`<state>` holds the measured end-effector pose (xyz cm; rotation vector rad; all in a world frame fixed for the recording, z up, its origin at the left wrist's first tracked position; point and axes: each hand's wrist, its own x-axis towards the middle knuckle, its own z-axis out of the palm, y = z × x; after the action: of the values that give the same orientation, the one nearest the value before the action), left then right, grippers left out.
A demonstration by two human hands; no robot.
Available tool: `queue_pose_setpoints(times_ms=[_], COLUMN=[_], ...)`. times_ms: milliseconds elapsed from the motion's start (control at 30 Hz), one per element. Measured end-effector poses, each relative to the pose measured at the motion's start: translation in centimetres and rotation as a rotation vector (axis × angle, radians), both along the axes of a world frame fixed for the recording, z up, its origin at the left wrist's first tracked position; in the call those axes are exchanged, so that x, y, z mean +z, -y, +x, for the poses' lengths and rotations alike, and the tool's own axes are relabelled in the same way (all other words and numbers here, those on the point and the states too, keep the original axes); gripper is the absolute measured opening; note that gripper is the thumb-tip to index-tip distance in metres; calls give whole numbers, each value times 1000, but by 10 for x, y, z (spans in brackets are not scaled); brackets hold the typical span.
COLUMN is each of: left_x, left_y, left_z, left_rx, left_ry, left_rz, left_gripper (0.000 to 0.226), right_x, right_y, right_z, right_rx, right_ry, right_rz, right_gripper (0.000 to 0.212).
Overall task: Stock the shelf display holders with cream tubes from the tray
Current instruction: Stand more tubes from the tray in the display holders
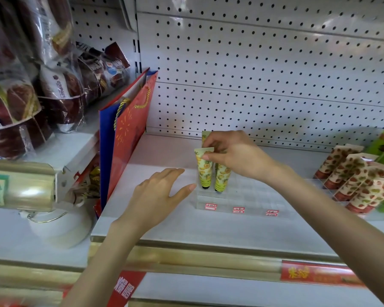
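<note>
Pineapple-print cream tube (204, 171) upright in clear acrylic holder (248, 197), right hand (237, 156) pinching its crimped top; left hand (160, 193) beside the holder, fingers straight.

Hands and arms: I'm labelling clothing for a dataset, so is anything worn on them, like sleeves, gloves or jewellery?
Nothing worn shows. The left hand and right hand are ungloved, with no rings visible on the fingers. The left forearm and right forearm are uncovered up to the frame edge: no sleeve, watch or bracelet.
</note>
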<state>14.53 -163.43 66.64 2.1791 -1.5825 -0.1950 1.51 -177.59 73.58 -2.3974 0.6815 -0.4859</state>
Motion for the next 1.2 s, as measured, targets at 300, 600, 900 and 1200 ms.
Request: queue_pose_setpoints(times_ms=[300, 600, 900, 1200], left_x=[-3, -4, -5, -2], left_y=[2, 2, 1, -1], left_z=[0, 1, -1, -1], left_rx=[-8, 3, 0, -3], left_ry=[-20, -29, -16, -3], left_rz=[13, 11, 14, 15], left_gripper=[59, 61, 60, 60], right_x=[-7, -8, -9, -9], right_y=[2, 3, 5, 6], right_z=[-1, -2, -4, -7], right_rx=[-17, -35, -43, -56], right_ry=[-28, -15, -10, -3], right_rz=[-57, -56, -83, -40], right_gripper=[10, 9, 13, 11])
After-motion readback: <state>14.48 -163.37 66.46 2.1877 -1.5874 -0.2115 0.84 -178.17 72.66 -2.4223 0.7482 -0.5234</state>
